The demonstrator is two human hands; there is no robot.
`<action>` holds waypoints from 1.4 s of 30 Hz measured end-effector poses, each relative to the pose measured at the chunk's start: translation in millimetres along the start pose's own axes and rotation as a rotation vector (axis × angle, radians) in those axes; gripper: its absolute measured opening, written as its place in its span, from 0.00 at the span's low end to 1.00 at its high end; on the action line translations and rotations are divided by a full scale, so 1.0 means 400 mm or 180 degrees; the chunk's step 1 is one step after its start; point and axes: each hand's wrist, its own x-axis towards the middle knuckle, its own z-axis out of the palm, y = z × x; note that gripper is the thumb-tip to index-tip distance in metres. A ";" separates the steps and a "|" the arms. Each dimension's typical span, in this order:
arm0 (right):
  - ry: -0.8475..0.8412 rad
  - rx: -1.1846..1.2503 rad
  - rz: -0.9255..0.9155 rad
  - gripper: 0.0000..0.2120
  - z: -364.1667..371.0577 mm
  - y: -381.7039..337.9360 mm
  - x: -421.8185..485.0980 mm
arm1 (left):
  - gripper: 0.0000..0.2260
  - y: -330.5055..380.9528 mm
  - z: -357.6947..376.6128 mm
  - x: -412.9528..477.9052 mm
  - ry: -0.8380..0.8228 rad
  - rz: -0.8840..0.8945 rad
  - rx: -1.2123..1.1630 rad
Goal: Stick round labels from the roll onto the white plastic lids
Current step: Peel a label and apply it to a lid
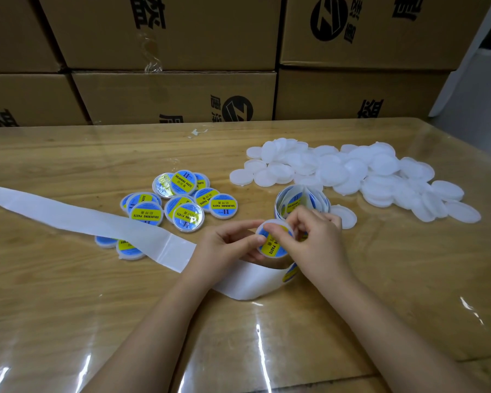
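Lid (271, 246) sits just nearer me than the label roll (301, 201), face up, yellow band running near-to-far. My left hand (227, 246) grips its left rim; my right hand (316, 236) pinches its far edge.

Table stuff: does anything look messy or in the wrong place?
Two labelled lids lie half hidden under the empty backing strip, apart from the finished pile. A small white scrap sits alone near the table's far edge. Nothing looks spilled or broken.
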 end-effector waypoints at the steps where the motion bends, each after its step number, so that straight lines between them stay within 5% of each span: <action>1: 0.0011 -0.0068 0.0011 0.19 0.002 -0.001 -0.002 | 0.12 -0.001 0.001 -0.001 -0.0004 -0.0001 0.0011; 7: -0.0106 -0.0092 -0.0207 0.19 -0.002 0.000 0.003 | 0.11 0.003 -0.003 0.000 0.0041 0.0037 0.0078; 12: -0.0136 -0.0075 -0.0326 0.06 -0.010 -0.004 0.012 | 0.09 0.001 -0.016 0.007 0.0289 -0.0036 -0.0178; 23: -0.0404 -0.0049 -0.0490 0.22 -0.012 -0.013 0.012 | 0.18 -0.003 -0.020 0.008 0.0244 -0.0053 -0.0473; 42: -0.0631 -0.0120 -0.0851 0.21 -0.011 -0.025 0.006 | 0.12 -0.013 -0.010 0.008 0.0040 -0.0119 -0.0290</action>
